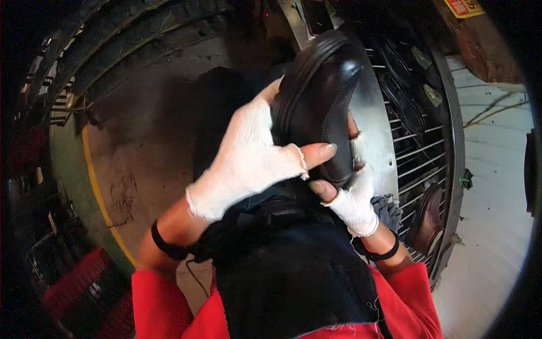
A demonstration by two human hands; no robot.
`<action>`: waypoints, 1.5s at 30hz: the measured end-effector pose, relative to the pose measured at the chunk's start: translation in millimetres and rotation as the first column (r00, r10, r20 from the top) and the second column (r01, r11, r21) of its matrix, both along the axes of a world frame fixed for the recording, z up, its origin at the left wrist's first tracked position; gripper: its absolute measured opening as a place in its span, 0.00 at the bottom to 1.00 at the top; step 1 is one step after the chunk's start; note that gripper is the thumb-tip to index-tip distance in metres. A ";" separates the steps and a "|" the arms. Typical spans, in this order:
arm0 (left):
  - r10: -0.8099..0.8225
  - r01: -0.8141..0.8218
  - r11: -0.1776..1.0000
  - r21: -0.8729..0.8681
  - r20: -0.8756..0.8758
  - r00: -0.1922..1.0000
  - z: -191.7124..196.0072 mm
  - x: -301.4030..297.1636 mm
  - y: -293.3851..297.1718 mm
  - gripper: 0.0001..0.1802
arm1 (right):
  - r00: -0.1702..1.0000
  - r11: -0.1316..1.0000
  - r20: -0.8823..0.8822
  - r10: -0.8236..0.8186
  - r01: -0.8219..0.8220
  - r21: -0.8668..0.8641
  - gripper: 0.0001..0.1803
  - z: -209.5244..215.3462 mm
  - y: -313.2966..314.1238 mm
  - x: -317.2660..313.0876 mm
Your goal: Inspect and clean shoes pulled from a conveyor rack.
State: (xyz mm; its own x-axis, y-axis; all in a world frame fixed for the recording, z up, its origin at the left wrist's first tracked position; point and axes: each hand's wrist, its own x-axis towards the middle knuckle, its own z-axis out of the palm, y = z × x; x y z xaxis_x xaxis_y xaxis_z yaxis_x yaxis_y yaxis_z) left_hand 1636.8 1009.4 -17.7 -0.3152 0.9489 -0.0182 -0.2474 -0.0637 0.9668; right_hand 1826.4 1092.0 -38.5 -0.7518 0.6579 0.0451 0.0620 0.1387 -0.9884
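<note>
Head view: the left hand [245,161], in a white fingerless glove, and the gloved right hand [353,195] both clamp their fingers on a black shoe [319,96], held up centre, sole leftward. Far right stands a wire rack [418,164] holding a brown shoe [428,217].

A glossy black shoe [319,96], white knit gloves [243,161], red sleeves [161,302], and a yellow floor line [96,192].

I see dim, uneven light: bright from the right, glare on the black shoe [319,85], left side sunk in shadow. Heavy fisheye bending, dark vignette at corners, slight blur.
</note>
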 end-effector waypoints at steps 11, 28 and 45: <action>-0.481 0.374 0.873 -0.312 -0.673 0.562 -53.8 -33.3 -49.2 0.22 | 0.998 0.910 0.051 0.021 0.002 -0.415 0.30 -46.3 59.7 -66.8; -0.104 0.189 0.981 0.046 -0.696 0.711 -39.4 -28.6 -41.5 0.23 | 0.718 0.715 0.045 0.695 -0.696 0.061 0.18 -2.3 80.8 -40.4; 0.123 -0.279 0.895 -0.347 -0.409 0.904 -72.5 -63.5 25.3 0.31 | 0.959 0.933 0.170 0.225 -0.161 -0.322 0.27 -67.2 98.2 -97.8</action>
